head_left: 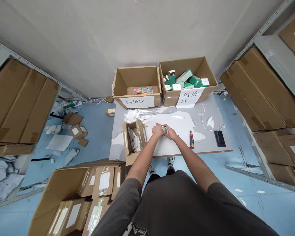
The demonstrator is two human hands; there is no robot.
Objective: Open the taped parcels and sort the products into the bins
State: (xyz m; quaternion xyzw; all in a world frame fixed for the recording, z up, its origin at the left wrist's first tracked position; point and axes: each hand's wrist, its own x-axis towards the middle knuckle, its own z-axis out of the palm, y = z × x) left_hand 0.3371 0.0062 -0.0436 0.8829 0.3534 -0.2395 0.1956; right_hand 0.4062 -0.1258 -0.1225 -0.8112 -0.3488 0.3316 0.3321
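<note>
- grip: left hand [158, 130] and right hand [171, 132] both closed in on a small silver-and-white packet [165, 129]; fingers curled round it from either side; the two hands meet at it
- packet: over the middle of a white board [170, 146] on the bench [211, 146]; fingers hide most of it; long axis cannot be told; neither hand clearly nearer; cannot tell if it touches the board
- left of packet: open small cardboard box [125, 139] stuffed with white paper [134, 140], near the left forearm; white paper scraps [132, 115] beyond it
- right of packet: red-and-black utility knife [192, 139] lying lengthwise on the bench, near; white cable [203, 118] and black phone [219, 138] farther out
- beyond packet: two open cartons at the far bench edge; left carton [137, 77] holds a colourful flat box [144, 90]; right carton [186, 65] holds green-and-white boxes [184, 78]
- nearer than packet, to the left: large open carton [49, 200] of taped parcels [100, 182] on the floor [95, 131]
- open room: bare board just right of the packet, up to the knife
</note>
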